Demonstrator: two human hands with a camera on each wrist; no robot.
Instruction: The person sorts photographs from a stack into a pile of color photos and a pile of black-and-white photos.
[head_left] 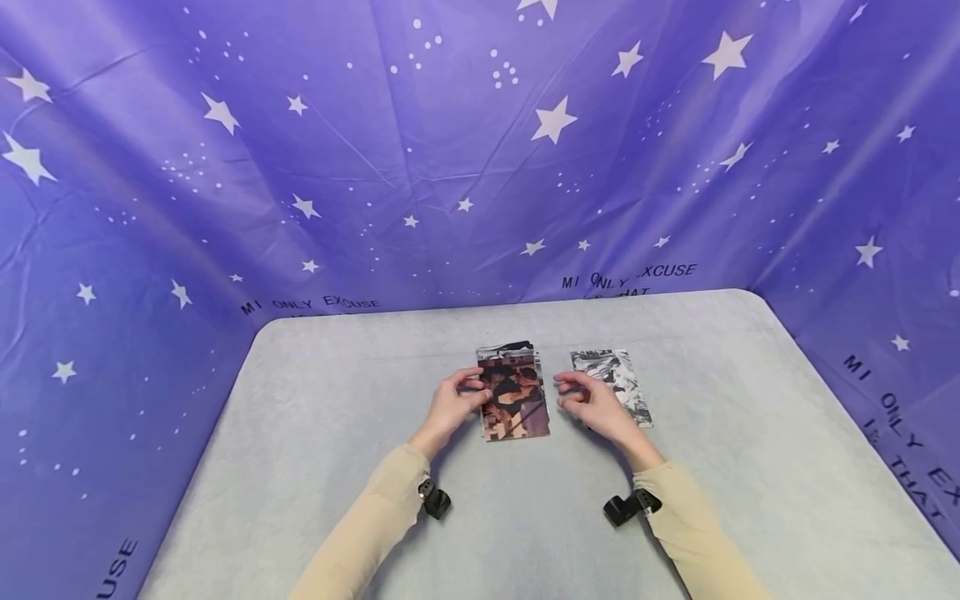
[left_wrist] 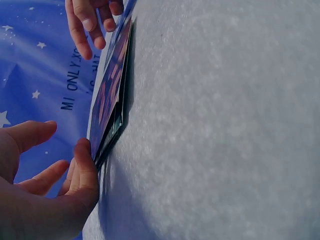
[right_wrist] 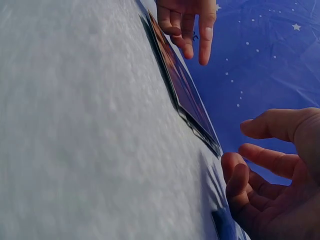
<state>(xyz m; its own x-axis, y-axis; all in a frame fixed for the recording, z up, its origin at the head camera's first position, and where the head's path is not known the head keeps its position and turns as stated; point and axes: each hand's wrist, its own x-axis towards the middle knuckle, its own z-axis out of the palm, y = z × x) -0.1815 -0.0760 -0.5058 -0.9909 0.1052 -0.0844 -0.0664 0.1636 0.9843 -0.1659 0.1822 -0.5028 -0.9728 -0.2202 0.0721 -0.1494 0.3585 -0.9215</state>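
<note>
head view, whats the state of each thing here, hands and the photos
stack of photos: flat on the table, edges slightly uneven, picture side up
single photo: flat on the table, right of the stack, partly hidden by the right hand
left hand: fingertips touching the stack's left edge, thumb apart
right hand: open, fingers loosely bent, beside the stack's right edge, holding nothing
grey table: carries both

Black capitals on the purple star backdrop point(head_left: 480, 167) beyond both hands — "MI ONLY EXCUSE" twice, the right one with "THAT" beneath; right of the right hand point(head_left: 600, 408), "ONLY… THAT EX…".
</note>
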